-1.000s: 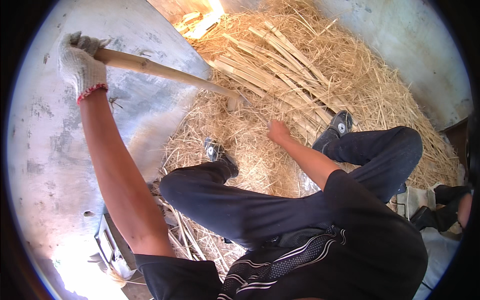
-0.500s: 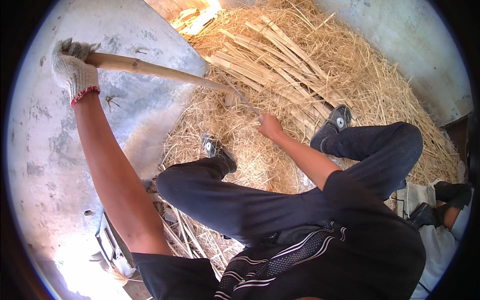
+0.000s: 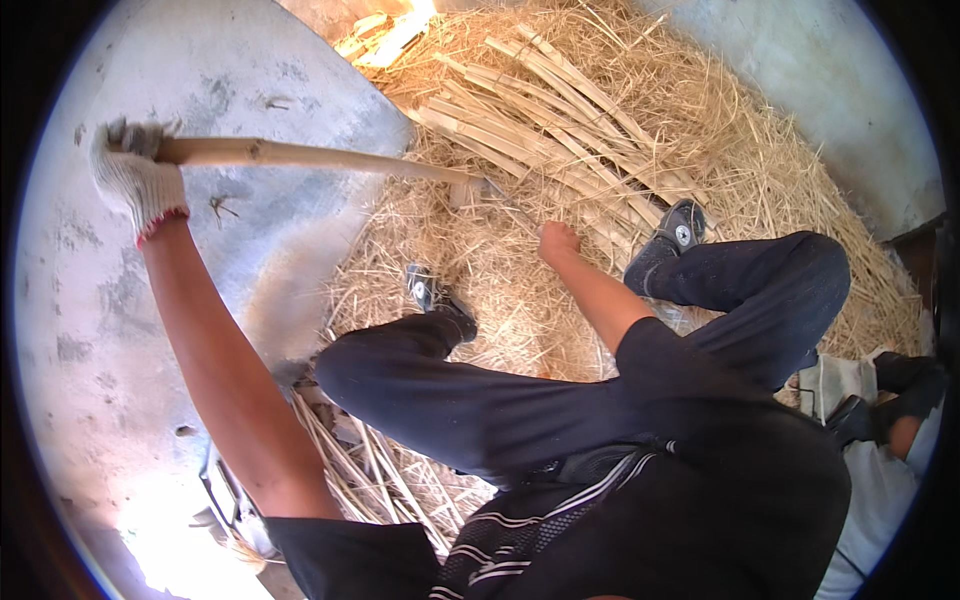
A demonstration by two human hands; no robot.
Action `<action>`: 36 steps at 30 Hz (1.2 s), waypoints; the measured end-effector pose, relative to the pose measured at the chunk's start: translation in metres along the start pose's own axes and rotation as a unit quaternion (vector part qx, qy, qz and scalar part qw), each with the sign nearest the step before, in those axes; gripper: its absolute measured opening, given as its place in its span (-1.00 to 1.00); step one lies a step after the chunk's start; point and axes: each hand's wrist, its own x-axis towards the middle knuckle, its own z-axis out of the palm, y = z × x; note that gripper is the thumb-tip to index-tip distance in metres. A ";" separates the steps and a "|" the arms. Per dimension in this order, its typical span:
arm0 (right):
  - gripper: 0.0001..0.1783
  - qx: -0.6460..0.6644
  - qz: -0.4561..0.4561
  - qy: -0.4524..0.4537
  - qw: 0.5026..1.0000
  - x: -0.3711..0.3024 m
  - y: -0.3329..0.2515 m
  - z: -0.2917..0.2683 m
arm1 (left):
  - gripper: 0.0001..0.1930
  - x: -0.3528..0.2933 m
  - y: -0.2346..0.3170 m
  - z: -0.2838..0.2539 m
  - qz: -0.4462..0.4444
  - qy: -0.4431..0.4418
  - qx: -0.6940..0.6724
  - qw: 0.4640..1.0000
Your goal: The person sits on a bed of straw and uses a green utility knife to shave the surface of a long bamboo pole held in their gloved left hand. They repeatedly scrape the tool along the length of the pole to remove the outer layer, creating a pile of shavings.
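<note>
One left hand (image 3: pixel 138 182), gloved; one right hand (image 3: pixel 558 242), bare. One pole (image 3: pixel 320 158). One thin tool (image 3: pixel 512 206). Two dark shoes (image 3: pixel 676 243) on straw (image 3: pixel 770 200). Split strips (image 3: pixel 535 152) toward straw's far edge: over six, overlapping.

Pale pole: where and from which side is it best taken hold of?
Probably its thicker-looking left end, from the left, wrapped right around: the pale pole is long and slender, and that end shows against the grey panel, where the gloved left grip holds it. Its right end, close to the thin tool in the right grip, seems a poorer hold.
</note>
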 end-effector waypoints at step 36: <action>-0.81 -0.305 -0.093 0.037 0.947 -0.040 0.138 0.085 | -0.77 -0.021 0.009 -0.105 -0.033 -0.046 -0.062 0.996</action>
